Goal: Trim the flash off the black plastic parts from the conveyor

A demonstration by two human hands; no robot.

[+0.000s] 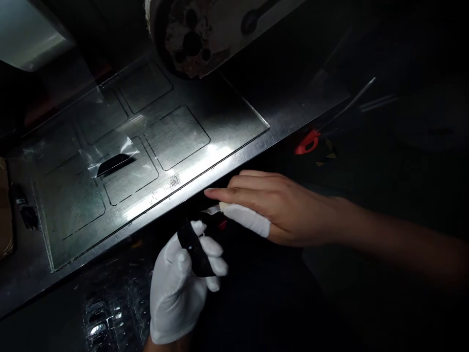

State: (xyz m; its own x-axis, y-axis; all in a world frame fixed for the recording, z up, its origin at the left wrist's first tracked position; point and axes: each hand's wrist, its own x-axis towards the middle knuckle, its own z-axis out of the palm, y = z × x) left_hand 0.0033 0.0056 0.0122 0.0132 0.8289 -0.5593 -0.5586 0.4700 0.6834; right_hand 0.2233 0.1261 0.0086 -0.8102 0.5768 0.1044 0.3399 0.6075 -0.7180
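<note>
My left hand [178, 293], in a white glove, grips a thin black curved-edged piece [196, 252] between thumb and fingers, below the table's front edge. Close to its upper end is my right hand [274, 205], bare except for a white cover on the thumb. The right fingers are pinched around a small pointed blade [211, 210], its tip towards the black piece and apart from it. The blade's handle is hidden in the hand. A similar black piece [115, 165] lies on clear film on the glass plate [186, 137].
The plate, marked with dark rounded rectangles, rests on a metal table [256, 145]. Above it hangs a worn machine arm [220, 36]. A black marker [25, 208] lies at left. Clear plastic trays [110, 313] sit below the edge; a red object [308, 142] is at right.
</note>
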